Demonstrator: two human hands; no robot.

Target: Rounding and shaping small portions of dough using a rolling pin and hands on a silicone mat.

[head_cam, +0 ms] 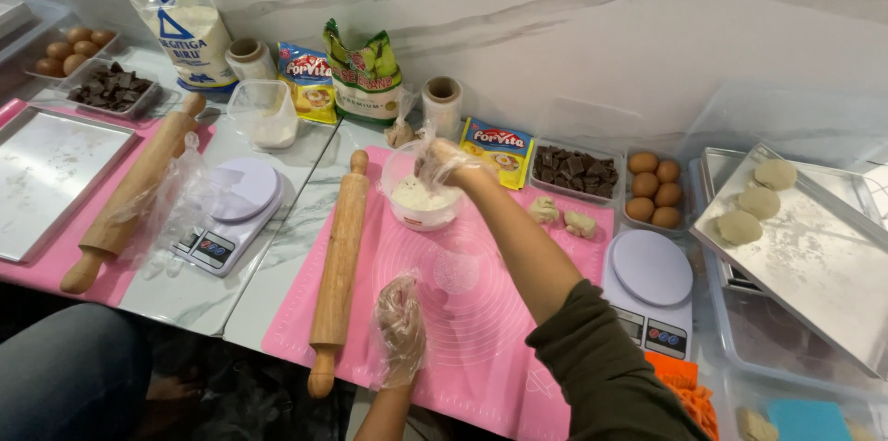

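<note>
Right now I'm dipping my right hand [450, 164] into the flour tub [421, 189], fingers pinching flour; left hand [400, 325] resting loose, holding nothing; the tub could tip.

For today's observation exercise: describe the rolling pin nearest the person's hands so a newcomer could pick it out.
Find the pink mat under both gloved hands. Along its left edge lies a wooden rolling pin. Unlike the other rolling pin, farther left, no plastic bag lies against it.

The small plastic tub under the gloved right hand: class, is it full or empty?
Partly full: the tub holds white flour below its rim, and the right hand reaches into it.
</note>
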